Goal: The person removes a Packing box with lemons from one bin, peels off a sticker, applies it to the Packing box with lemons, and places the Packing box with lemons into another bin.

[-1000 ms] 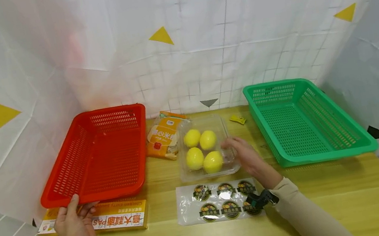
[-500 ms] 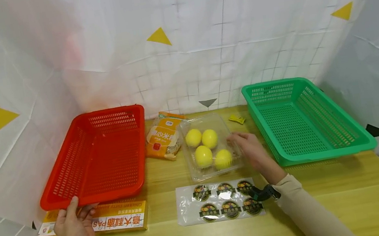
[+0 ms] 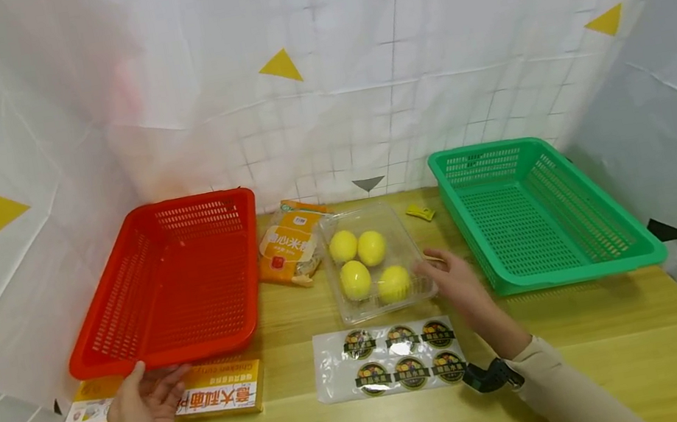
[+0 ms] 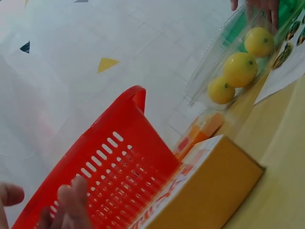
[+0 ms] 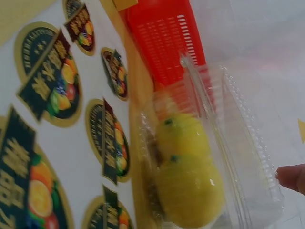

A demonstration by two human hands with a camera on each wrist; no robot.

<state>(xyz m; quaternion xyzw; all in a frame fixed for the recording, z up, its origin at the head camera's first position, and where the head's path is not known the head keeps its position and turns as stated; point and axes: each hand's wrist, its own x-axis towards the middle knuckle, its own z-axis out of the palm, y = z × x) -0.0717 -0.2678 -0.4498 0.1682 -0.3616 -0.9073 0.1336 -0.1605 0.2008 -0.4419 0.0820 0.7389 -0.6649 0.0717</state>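
A clear plastic clamshell box (image 3: 390,228) with several lemons (image 3: 355,280) inside stands on the table's middle, its lid down. My right hand (image 3: 459,288) is at the box's right side, fingers loosely bent and apart, with a fingertip (image 5: 291,177) right at the lid edge in the right wrist view. At the left, my left hand (image 3: 146,415) is at the front rim of the red basket (image 3: 168,358), thumb and fingers spread with nothing between them. Below that hand lies an orange-and-white pasta box (image 3: 222,396), partly covered by it.
A sheet of round fruit stickers (image 3: 338,368) lies in front of the clamshell. Behind it to the left is an orange food packet (image 3: 287,245). A small yellow wrapped piece (image 3: 421,212) lies at the back, beside the green basket (image 3: 580,273) on the right.
The clamshell first slid slightly right and turned, and lemons shifted inside. My right hand has since moved a little toward me, and my left hand has loosened from the red rim.
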